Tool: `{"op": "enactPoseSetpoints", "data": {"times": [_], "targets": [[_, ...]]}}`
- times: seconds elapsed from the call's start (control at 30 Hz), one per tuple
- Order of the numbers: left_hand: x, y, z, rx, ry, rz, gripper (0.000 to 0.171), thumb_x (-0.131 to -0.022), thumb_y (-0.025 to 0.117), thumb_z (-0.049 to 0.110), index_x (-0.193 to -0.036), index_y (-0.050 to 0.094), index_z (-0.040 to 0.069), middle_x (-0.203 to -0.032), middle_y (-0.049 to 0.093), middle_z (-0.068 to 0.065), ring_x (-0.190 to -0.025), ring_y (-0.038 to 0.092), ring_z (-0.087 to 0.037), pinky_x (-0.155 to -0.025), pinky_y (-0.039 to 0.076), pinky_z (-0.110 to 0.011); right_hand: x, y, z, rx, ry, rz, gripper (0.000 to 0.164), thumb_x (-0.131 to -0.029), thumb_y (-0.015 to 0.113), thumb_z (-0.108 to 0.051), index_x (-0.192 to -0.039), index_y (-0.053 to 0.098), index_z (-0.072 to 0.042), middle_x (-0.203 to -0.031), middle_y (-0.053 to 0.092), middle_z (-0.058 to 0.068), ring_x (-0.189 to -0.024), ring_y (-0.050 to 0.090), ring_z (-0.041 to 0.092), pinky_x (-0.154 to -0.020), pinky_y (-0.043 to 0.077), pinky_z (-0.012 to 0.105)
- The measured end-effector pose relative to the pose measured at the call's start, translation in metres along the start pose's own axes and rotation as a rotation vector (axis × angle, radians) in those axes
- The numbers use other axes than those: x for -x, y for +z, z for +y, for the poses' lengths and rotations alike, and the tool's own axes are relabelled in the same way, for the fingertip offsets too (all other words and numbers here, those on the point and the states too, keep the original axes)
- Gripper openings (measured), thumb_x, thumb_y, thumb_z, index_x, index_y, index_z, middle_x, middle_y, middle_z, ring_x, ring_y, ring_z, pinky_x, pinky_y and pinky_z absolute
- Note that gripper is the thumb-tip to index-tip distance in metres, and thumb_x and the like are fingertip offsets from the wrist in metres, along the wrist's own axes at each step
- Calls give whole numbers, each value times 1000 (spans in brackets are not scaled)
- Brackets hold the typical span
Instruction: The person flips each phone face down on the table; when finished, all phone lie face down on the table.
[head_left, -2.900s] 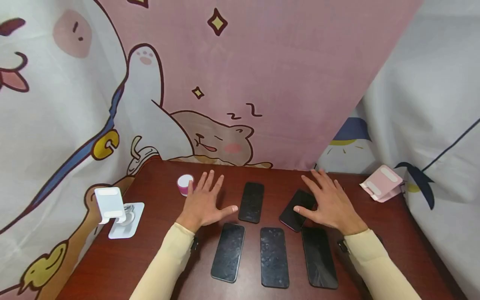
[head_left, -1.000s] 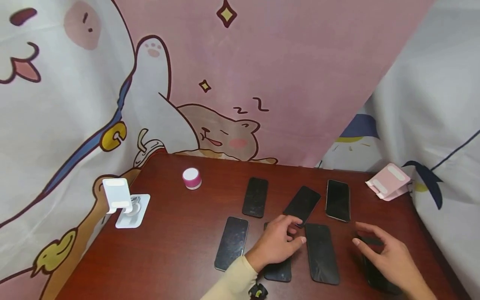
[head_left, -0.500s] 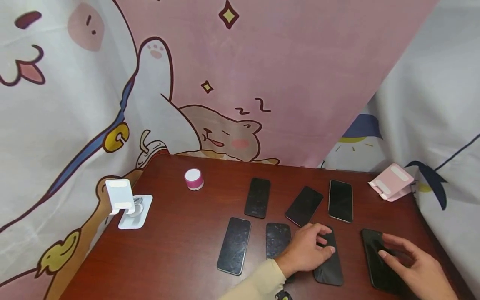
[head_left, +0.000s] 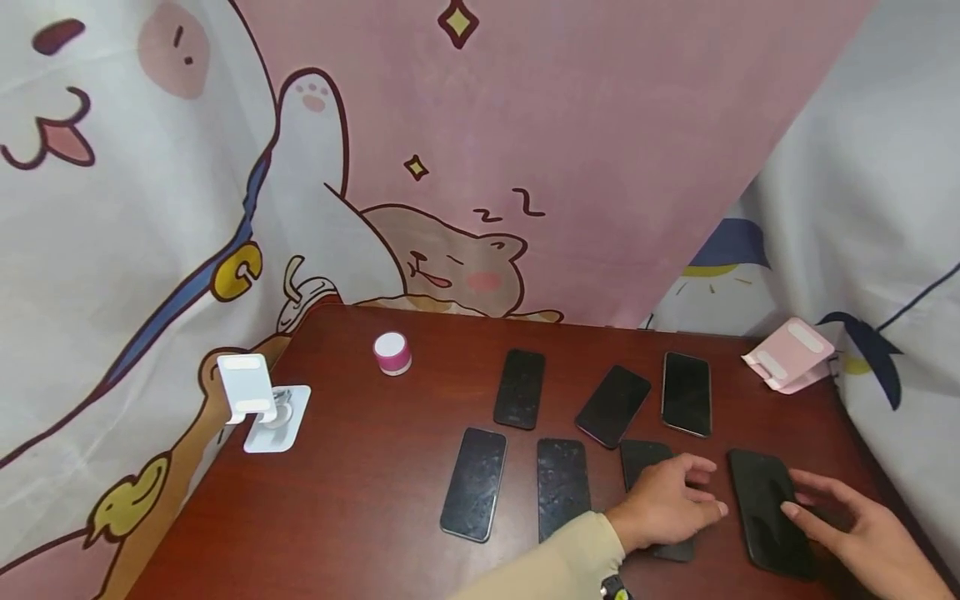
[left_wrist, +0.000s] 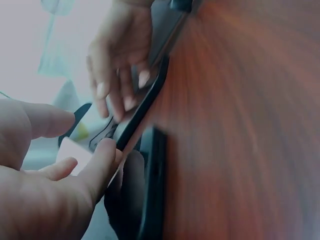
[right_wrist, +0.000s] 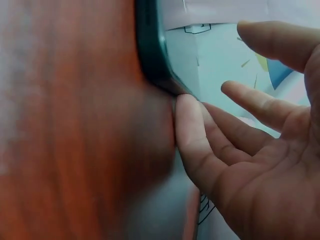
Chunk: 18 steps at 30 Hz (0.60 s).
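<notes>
My left hand [head_left: 671, 504] hovers over a black smartphone [head_left: 643, 454] in the front row, fingers loosely bent and holding nothing. At the right end of that row lies another black smartphone [head_left: 768, 512]. My right hand [head_left: 862, 525] is at its right edge, thumb over the edge of the screen and fingers relaxed. In the right wrist view the fingertips of my right hand [right_wrist: 250, 160] come close to a dark phone's corner [right_wrist: 152, 50]; contact is hard to tell. The left wrist view shows my left hand [left_wrist: 55, 175] in front of a phone edge [left_wrist: 145, 107].
Several more smartphones lie flat on the dark red table [head_left: 337, 500], including a tilted one [head_left: 613, 406] and one at back right [head_left: 686, 393]. A pink-and-white round jar [head_left: 392, 353], a white phone stand [head_left: 258, 404] and a pink phone stand [head_left: 791, 354] stand farther out.
From spread flat at the back of the table, both hands have come forward. My left hand has slid rightward along the front phones; my right hand has shifted right, uncovering more of the end phone.
</notes>
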<state>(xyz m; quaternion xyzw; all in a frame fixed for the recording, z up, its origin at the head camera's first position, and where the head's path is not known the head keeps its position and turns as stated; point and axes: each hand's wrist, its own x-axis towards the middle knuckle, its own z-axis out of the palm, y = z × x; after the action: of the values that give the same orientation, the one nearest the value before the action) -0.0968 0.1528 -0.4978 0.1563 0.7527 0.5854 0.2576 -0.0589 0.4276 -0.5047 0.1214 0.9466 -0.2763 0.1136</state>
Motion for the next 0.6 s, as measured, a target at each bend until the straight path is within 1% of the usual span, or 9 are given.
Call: {"op": "enactPoseSetpoints", "data": {"times": [0.1, 0.17, 0.2, 0.23, 0.3, 0.37, 0.43, 0.5, 0.6], "targets": [[-3, 13, 4, 28, -55, -9, 44, -94, 79, 15, -135, 66, 25, -121, 72, 14, -96, 70, 4, -79, 56, -17, 0, -4, 0, -64, 26, -52, 94, -99, 68, -57, -152, 37, 15, -135, 56, 44, -103, 72, 38, -70, 62, 38], [-5, 17, 6, 33, -79, -2, 46, -92, 81, 14, -134, 66, 25, -119, 73, 13, -98, 70, 2, -81, 56, -19, -2, -4, -3, -112, 36, -83, 96, -99, 69, -55, -154, 34, 16, -140, 52, 45, -100, 74, 30, -70, 64, 34], [-6, 18, 6, 33, -86, 1, 46, -92, 81, 14, -135, 67, 25, -119, 74, 12, -99, 70, 1, -82, 56, -19, -2, -4, -4, -128, 35, -93, 96, -99, 70, -54, -154, 33, 16, -143, 49, 45, -100, 74, 27, -72, 65, 34], [-7, 19, 7, 61, -94, -1, 47, -92, 80, 13, -135, 66, 23, -119, 75, 10, -98, 72, -2, -83, 58, -21, -2, -4, -6, -136, 30, -98, 97, -99, 71, -54, -154, 34, 16, -146, 48, 45, -102, 74, 27, -73, 65, 33], [-7, 20, 7, 160, -114, -10, 47, -92, 78, 8, -137, 66, 16, -120, 76, 3, -98, 75, -9, -82, 62, -26, -3, -4, -7, -124, 14, -96, 96, -98, 71, -55, -154, 36, 15, -148, 47, 44, -104, 73, 27, -72, 64, 30], [-7, 21, 6, 274, -141, -22, 47, -93, 76, 3, -138, 64, 9, -122, 75, -3, -97, 78, -17, -81, 65, -32, -2, -4, -8, -89, -2, -85, 94, -98, 70, -56, -152, 40, 14, -147, 50, 42, -108, 72, 32, -69, 61, 27], [-7, 22, 7, 400, -168, -23, 47, -93, 73, -3, -138, 62, 2, -124, 74, -11, -96, 79, -27, -81, 66, -40, -1, -3, -8, -56, -21, -65, 90, -98, 70, -57, -150, 45, 13, -144, 55, 39, -108, 72, 30, -67, 56, 22], [-7, 23, 7, 467, -182, -4, 47, -92, 72, -6, -138, 62, -1, -126, 73, -14, -99, 79, -29, -83, 66, -44, -1, -2, -9, -42, -25, -49, 88, -97, 70, -59, -148, 50, 11, -142, 60, 36, -104, 72, 22, -66, 53, 20], [-7, 25, 7, 524, -203, 26, 47, -92, 70, -8, -138, 62, -3, -131, 71, -17, -103, 78, -32, -86, 65, -47, -2, 1, -10, -81, -18, -54, 88, -97, 70, -59, -148, 51, 10, -143, 59, 36, -104, 72, 20, -67, 56, 21]]}}
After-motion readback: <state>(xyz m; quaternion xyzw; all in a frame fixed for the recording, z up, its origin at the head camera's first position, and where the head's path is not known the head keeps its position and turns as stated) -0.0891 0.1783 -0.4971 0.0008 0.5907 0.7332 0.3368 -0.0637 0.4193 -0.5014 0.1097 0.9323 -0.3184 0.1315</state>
